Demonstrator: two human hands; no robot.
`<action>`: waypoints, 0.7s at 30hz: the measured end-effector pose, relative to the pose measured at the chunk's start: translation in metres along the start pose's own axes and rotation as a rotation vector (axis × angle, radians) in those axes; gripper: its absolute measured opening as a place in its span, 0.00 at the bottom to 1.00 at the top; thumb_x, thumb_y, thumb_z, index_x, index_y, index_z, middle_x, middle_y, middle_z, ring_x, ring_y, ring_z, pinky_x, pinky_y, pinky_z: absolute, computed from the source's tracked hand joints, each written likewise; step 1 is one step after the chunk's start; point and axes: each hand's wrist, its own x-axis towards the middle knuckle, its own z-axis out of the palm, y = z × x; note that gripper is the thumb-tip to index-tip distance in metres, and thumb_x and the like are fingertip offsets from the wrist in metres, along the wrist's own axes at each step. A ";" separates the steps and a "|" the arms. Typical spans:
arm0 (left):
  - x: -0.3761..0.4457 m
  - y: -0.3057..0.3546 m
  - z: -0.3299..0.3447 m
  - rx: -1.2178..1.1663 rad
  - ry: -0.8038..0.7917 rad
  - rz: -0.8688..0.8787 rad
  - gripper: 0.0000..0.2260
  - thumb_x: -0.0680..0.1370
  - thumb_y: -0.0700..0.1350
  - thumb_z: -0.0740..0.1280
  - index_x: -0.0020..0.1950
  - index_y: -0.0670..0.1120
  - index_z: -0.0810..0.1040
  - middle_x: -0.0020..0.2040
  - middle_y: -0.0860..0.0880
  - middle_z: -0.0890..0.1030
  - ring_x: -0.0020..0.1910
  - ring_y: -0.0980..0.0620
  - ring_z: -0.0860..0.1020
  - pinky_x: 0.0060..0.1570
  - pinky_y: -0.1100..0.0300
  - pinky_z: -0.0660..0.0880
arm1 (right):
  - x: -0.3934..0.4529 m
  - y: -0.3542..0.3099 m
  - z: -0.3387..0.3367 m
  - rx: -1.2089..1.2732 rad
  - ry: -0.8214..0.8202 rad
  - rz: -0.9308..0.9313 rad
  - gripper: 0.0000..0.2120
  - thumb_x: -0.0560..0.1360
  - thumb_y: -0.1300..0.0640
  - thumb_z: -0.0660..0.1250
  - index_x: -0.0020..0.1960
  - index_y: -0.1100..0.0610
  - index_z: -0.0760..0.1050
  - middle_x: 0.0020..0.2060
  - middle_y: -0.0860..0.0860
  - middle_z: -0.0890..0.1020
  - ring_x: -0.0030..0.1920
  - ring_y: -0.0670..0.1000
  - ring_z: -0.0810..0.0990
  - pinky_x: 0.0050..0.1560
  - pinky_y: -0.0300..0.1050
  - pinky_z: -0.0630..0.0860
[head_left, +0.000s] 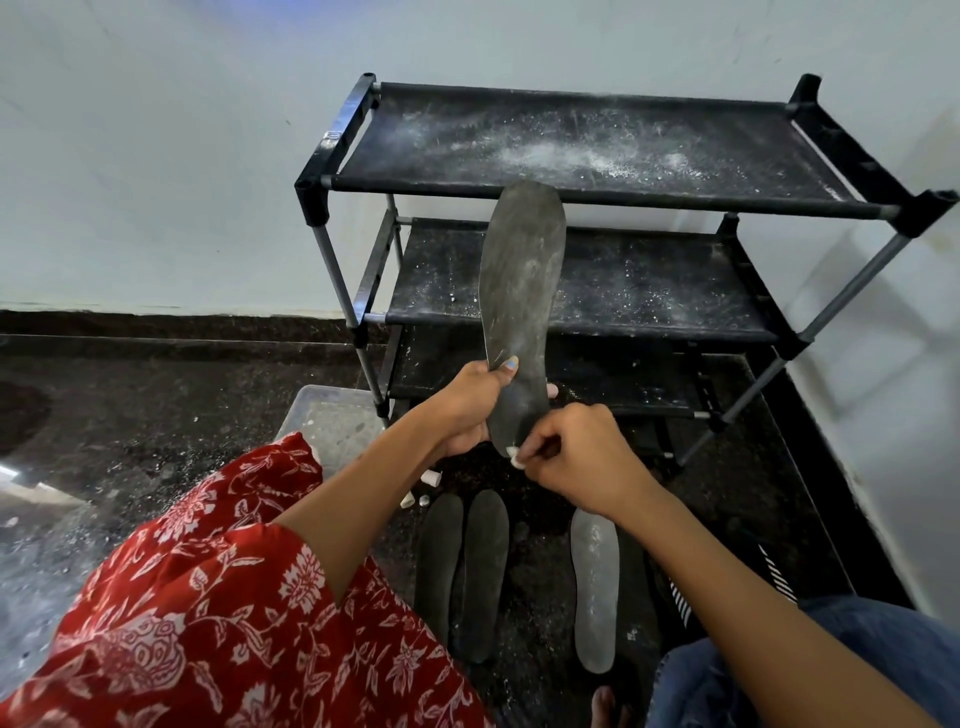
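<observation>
Before the rack (415, 188), the left hand (465, 410) gripped the insole (522, 291) and the right hand (576, 457) pinched chalk (515, 459) at its near end; the chalking stroke upward likely needed a firm hold.

Person is wearing a loose red garment (208, 623) with a white flower-and-leaf print all over; blue denim (779, 670) is covering the leg on the right; both forearms (363, 499) are showing bare; the thumbnail (511, 362) on the left hand (467, 410) is sporting pale blue polish, kinda cute
</observation>
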 end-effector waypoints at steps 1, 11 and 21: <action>0.001 0.000 -0.001 -0.001 0.007 0.004 0.16 0.84 0.46 0.51 0.56 0.39 0.75 0.55 0.41 0.82 0.51 0.46 0.82 0.51 0.50 0.78 | 0.000 0.000 -0.002 -0.025 -0.045 0.016 0.04 0.67 0.62 0.72 0.38 0.55 0.84 0.36 0.47 0.85 0.36 0.42 0.80 0.45 0.38 0.78; 0.002 -0.007 0.002 -0.027 -0.019 -0.056 0.16 0.84 0.45 0.52 0.52 0.40 0.76 0.46 0.47 0.85 0.41 0.52 0.84 0.39 0.57 0.81 | -0.001 -0.002 0.000 -0.025 0.009 0.016 0.07 0.67 0.64 0.70 0.41 0.55 0.83 0.40 0.49 0.83 0.39 0.46 0.80 0.44 0.35 0.75; 0.007 -0.040 0.004 0.077 -0.012 -0.212 0.16 0.84 0.47 0.52 0.57 0.39 0.76 0.60 0.40 0.79 0.58 0.44 0.78 0.52 0.49 0.76 | 0.009 0.038 -0.026 0.313 -0.587 0.537 0.11 0.68 0.73 0.68 0.45 0.60 0.81 0.40 0.54 0.82 0.38 0.48 0.83 0.35 0.37 0.80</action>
